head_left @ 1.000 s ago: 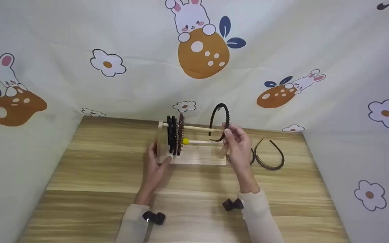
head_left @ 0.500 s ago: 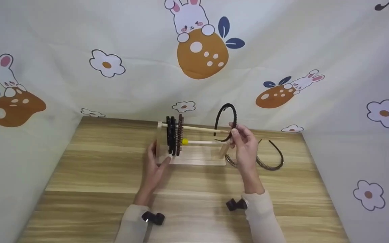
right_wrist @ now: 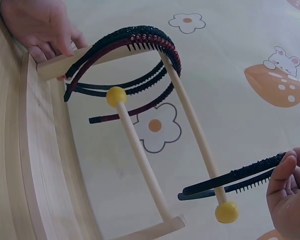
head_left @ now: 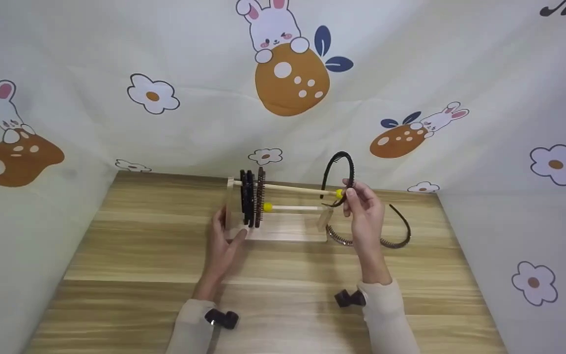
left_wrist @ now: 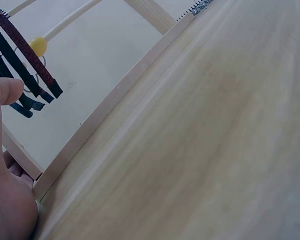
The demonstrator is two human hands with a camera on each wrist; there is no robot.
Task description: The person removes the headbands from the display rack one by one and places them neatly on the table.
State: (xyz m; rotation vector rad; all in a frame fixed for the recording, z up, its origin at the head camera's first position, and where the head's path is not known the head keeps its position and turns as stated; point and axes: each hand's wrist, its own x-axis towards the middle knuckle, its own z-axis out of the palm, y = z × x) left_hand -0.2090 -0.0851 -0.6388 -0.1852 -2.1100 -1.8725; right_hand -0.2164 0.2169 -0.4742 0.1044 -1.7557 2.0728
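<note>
My left hand [head_left: 226, 250] grips the left end of a wooden headband stand [head_left: 288, 234], its thumb in front and fingers behind the upright. In my right hand [head_left: 367, 219], thumb and fingers pinch a black toothed headband [right_wrist: 240, 172] by one side. That headband's loop surrounds the upper rod [right_wrist: 192, 117] close to its yellow end ball [right_wrist: 226, 212]. Several headbands hang bunched at the rod's left end, black ones [head_left: 247, 196] beside a reddish-brown one [head_left: 261, 196]. A lower rod [head_left: 295, 208] ends in another yellow ball [head_left: 268, 207].
Right of the stand, a toothed headband [head_left: 338, 236] and a dark headband [head_left: 405, 241] lie on the wooden table [head_left: 273, 309], partly hidden by my right hand. A patterned cloth [head_left: 204, 128] rises behind the table's back edge.
My right hand has slid the black headband rightward along the upper rod, and the rod's yellow end ball has come into sight. My left hand keeps its place on the stand.
</note>
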